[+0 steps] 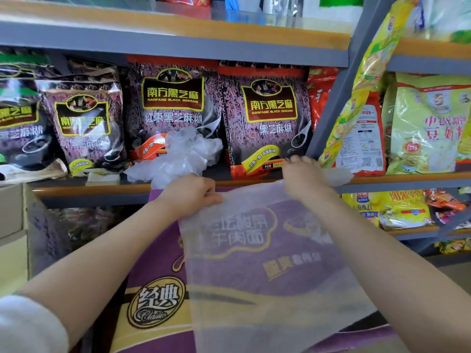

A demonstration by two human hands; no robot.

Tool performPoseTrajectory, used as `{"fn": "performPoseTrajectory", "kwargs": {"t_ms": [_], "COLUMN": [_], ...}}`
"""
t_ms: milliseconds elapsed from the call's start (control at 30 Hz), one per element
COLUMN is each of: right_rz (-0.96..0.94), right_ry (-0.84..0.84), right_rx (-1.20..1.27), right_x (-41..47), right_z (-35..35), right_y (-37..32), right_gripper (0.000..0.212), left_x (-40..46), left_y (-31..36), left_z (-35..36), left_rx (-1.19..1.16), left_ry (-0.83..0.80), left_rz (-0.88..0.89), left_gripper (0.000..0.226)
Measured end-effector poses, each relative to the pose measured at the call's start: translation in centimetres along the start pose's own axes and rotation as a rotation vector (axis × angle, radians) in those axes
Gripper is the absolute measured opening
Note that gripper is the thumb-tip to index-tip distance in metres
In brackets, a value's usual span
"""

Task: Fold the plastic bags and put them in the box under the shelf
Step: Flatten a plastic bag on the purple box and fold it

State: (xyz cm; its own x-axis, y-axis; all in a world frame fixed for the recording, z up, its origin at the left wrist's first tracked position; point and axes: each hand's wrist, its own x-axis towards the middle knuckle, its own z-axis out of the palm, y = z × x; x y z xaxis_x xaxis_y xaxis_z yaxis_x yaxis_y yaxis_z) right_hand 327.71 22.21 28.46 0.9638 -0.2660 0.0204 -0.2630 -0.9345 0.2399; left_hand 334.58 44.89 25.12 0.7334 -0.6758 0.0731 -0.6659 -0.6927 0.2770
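plastic bag (pixel 267 263) over "Classic" box (pixel 155 301), "NANFANG BLACK SESAME" packs (pixel 173 108)

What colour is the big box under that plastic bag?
Purple with a yellow band, the box shows best in the head view.

I see a translucent milky-white plastic bag (pixel 267 263), and through it the purple box (pixel 158 263) shows muted. That box carries a yellow band, gold-outlined white lettering and a round dark-brown and cream badge. A crumpled clear-white bag heap (pixel 183 154) sits against speckled purple-black sesame packets (pixel 173 108), each with a dark maroon label edged in yellow, an orange-red top strip and white characters. To my right, yellow-green packets (pixel 428 123) bear red characters. The shelf (pixel 178 44) is grey with an orange-brown edge. A white sleeve (pixel 28 324) shows low on my left.
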Motion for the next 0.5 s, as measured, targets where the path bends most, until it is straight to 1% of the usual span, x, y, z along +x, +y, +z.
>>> {"fn": "performPoseTrajectory", "kwargs": {"t_ms": [33,67,100,133,167,233,333,367,400,467,500], "right_rz": [-0.078,-0.190,-0.313,-0.408,-0.449,-0.402,-0.241,-0.190,-0.156,-0.135,-0.136], "right_ry": [0.089,0.144,0.134,0.067,-0.017,-0.111,-0.118,-0.122,-0.130,-0.145,-0.147], "right_rx": [0.047,0.150,0.260,0.339,0.369,0.357,0.332,0.328,0.329,0.334,0.330], "right_x": [-0.9,-2.0,-3.1,-4.0,-4.7,-5.3,-5.2,-5.3,-5.4,-5.5,-5.5], "right_z": [0.2,0.5,0.8,1.2,1.7,2.8,3.6,3.9,4.1,4.3,4.4], "right_y": [-1.3,-2.8,-4.3,-5.6,-6.5,-6.6,-4.5,-3.7,-3.2,-2.7,-2.6], "right_gripper": [0.041,0.045,0.051,0.057,0.060,0.061,0.060,0.059,0.059,0.059,0.059], "left_x": [0.0,-0.1,0.0,0.1,0.2,0.2,0.0,-0.3,-0.7,-2.0,-3.0], "left_y": [-0.1,-0.2,-0.4,-0.5,-0.6,-0.8,-1.3,-1.3,-1.2,-0.1,1.0], "left_z": [0.0,0.1,0.2,0.3,0.4,0.9,0.9,0.8,0.7,0.6,0.6], "left_rx": [0.030,0.055,0.086,0.129,0.180,0.267,0.302,0.278,0.252,0.214,0.190], "left_ry": [0.019,0.037,0.059,0.080,0.102,0.141,0.177,0.228,0.276,0.338,0.249], "left_rz": [0.005,0.011,0.022,0.030,0.038,0.036,-0.009,0.020,0.094,0.303,0.360], "left_gripper": [0.041,0.039,0.038,0.040,0.043,0.048,0.045,0.042,0.042,0.054,0.064]}}
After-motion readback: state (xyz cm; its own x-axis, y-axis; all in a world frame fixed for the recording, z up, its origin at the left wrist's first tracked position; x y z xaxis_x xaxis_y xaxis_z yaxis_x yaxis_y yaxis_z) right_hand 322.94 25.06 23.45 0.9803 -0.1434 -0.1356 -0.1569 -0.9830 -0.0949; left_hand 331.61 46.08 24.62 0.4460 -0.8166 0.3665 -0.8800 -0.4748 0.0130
